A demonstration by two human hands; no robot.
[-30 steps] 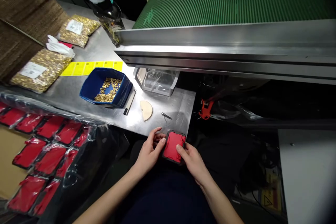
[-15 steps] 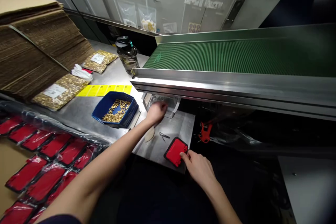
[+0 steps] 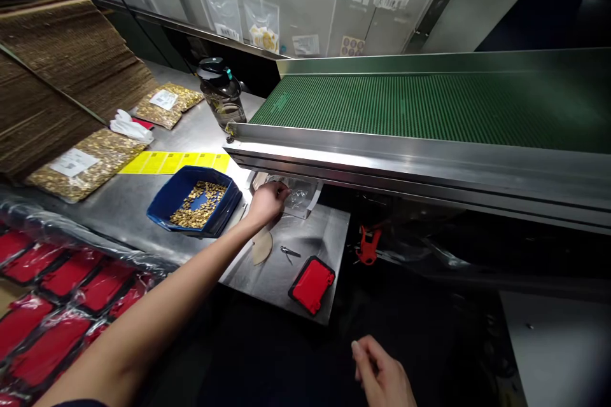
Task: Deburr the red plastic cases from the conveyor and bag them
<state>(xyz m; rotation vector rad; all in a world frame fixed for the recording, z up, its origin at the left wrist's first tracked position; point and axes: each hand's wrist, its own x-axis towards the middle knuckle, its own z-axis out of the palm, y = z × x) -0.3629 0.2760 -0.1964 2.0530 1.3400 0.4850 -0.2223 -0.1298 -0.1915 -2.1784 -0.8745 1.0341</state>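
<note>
My left hand point(image 3: 268, 202) reaches to a clear plastic tray point(image 3: 308, 203) under the edge of the conveyor. Its fingers are pinched together, and what they hold, if anything, I cannot make out. Shiny clear plastic pieces point(image 3: 296, 197) lie in the tray by the fingertips. A red case with a black rim point(image 3: 312, 285) lies flat at the near corner of the metal table point(image 3: 329, 235). Apart from it, lower right, my right hand point(image 3: 383, 372) hangs with curled fingers and nothing visible in them. Small metal nippers point(image 3: 290, 252) and a beige rounded piece point(image 3: 262, 248) rest nearby.
A blue bin point(image 3: 160, 210) of small gold pieces stands left of my left hand. Above the tray runs a green conveyor belt point(image 3: 363, 105). A dark bottle point(image 3: 222, 98), yellow labels point(image 3: 174, 163) and stacked cardboard point(image 3: 62, 57) are behind. Wrapped red cases point(image 3: 52, 343) fill the lower left.
My right hand has let go of the red case and drawn back down and right. The case stays on the table. My left hand remains at the tray, fingers pinched.
</note>
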